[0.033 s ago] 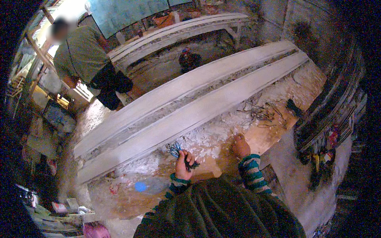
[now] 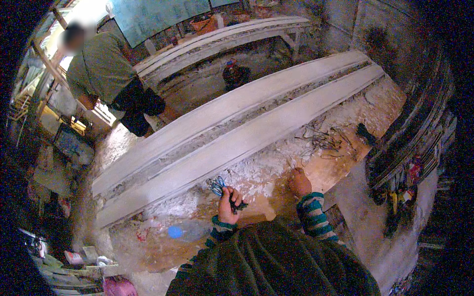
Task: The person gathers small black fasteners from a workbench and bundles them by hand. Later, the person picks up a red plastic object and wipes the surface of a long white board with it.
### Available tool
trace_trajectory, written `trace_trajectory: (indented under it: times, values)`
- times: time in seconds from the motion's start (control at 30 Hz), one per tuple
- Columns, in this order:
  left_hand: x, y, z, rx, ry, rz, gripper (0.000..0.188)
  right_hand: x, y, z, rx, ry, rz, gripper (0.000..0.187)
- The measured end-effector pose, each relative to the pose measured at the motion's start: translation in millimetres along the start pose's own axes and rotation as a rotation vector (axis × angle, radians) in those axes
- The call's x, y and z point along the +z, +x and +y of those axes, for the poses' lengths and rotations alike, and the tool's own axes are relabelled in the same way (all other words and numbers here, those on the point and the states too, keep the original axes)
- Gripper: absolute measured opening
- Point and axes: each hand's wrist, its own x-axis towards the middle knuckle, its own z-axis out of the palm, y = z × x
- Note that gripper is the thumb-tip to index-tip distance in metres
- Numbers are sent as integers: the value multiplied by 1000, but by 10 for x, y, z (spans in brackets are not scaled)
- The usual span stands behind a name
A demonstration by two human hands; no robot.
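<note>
My left hand (image 2: pixel 228 206) is closed around a bundle of thin wire-like strands (image 2: pixel 217 186), whose looped, bluish-grey ends stick out above the fingers. Darker ends of it hang out below, by the palm. To the right, my right hand (image 2: pixel 299 183) is low over the dusty wooden worktop (image 2: pixel 266 211), fingers drawn together. Whatever they may pinch is too small to make out. Beyond that hand lies a loose tangle of thin dark strands (image 2: pixel 323 138). A compact black bundle (image 2: pixel 365 133) rests near the worktop's right edge.
Two long whitish strips (image 2: pixel 237 147) run diagonally across the worktop, with white residue along them. A blue round spot (image 2: pixel 175 232) is at the near left. Another person (image 2: pixel 106 74) stands at the far left. Behind is a long white bench (image 2: pixel 222 39); dark stacked lengths (image 2: pixel 419 128) are at right.
</note>
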Motion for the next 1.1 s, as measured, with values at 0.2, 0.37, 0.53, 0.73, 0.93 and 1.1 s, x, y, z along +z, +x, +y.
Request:
trace_trajectory:
  times: [0.2,0.37,0.53,0.73,0.93,1.1]
  values:
    - [-69,34,-25,-48,43,-33,27,-66,-208,107,-474,133,206,34]
    - [-56,86,-194,-120,177,-17,28,-193,-646,-327,-546,468,32,30]
    - [-55,48,-343,-139,496,-59,40,-195,-868,-764,-655,642,-280,28]
    - [-344,122,-402,-121,660,-64,33,-201,-920,-874,-645,599,-380,25]
    - [-441,169,-464,-263,206,121,27,-68,-862,-766,-710,595,-341,20]
    - [-231,119,-304,-156,179,65,25,-108,-544,-413,-626,454,-210,22]
